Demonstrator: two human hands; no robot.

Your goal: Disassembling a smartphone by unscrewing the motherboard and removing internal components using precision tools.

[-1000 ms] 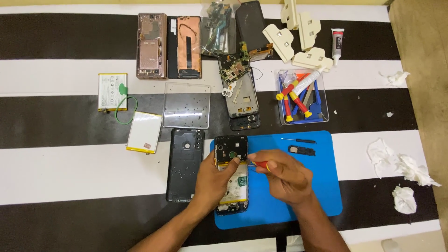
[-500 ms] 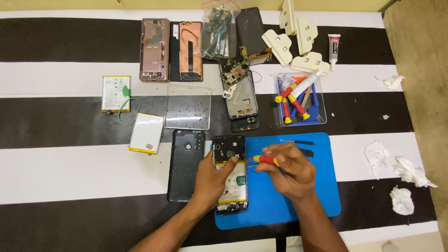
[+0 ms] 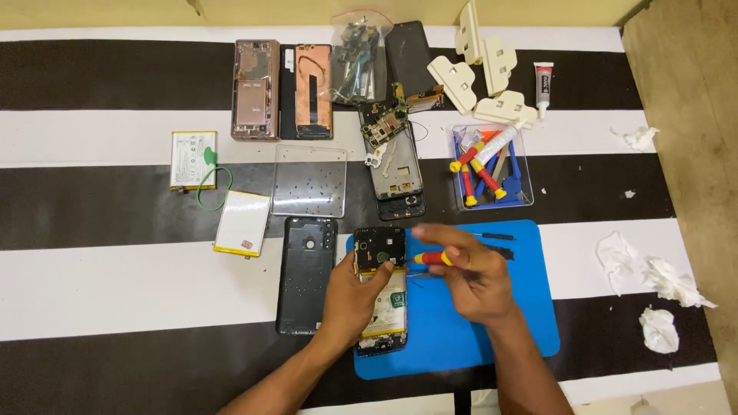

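The left hand [image 3: 355, 296] is lying over the opened phone [image 3: 380, 288], fingers spread narrow and pressing its frame flat against the blue mat [image 3: 477, 338], apparently so the body is not sliding under the tool. The right hand [image 3: 470, 273] is pinching a red-and-yellow screwdriver [image 3: 432, 258] between thumb and fingertips, its tip pointing left toward the phone's dark upper section, where the camera cover is sitting. The phone is resting on the mat's left edge, just beside a detached black back cover [image 3: 306, 286] lying on the striped cloth [image 3: 115, 292]. To the right of the hands the mat is staying mostly bare, giving the right wrist room to swing; a thin black tool [image 3: 492, 237] is lying near its upper edge. Further up, a clear tray of screwdrivers [image 3: 492, 165] is sitting within reach, well apart from the crumpled tissues [image 3: 653, 284] at the far right
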